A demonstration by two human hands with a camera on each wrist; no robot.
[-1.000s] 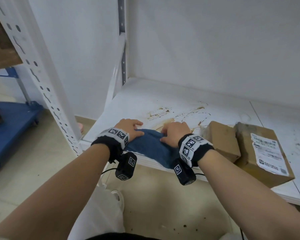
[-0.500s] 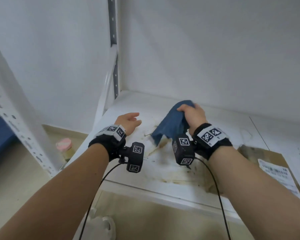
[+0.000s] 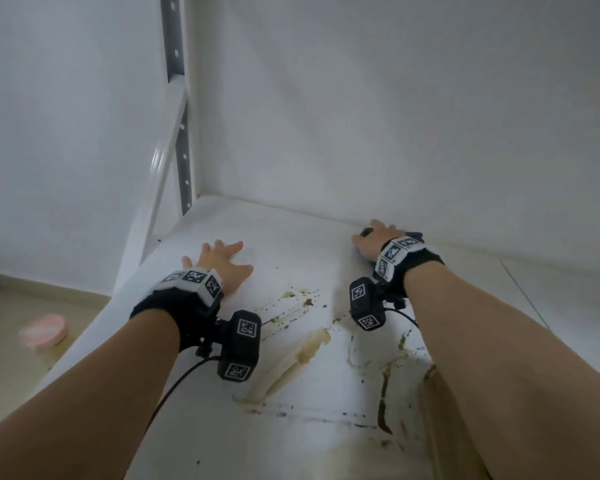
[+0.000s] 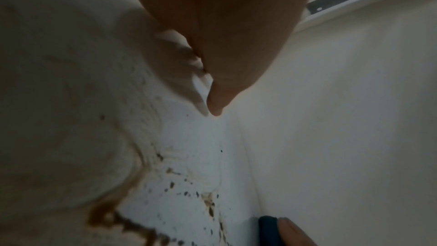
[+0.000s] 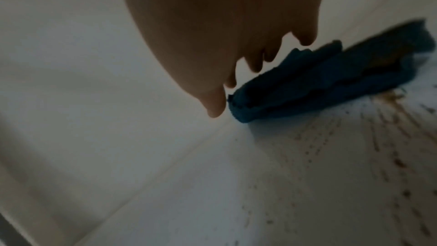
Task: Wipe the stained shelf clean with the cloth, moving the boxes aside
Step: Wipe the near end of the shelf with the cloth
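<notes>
The white shelf carries brown smears and specks across its middle and front. My right hand lies flat on the dark blue cloth and presses it down where the shelf meets the back wall. In the right wrist view the bunched cloth sits under and just past my straight fingers, with streaked stains beside it. My left hand rests palm-down on the shelf to the left, fingers spread, holding nothing. No box is in view.
The grey perforated shelf post and a white diagonal brace stand at the back left corner. A white wall closes the back. A pink round object lies on the floor to the left, beyond the shelf edge.
My right hand has carried the cloth from the shelf's middle to the back wall and laid it flat. The left hand reached further in and flattened. The view moved closer, so the boxes dropped out.
</notes>
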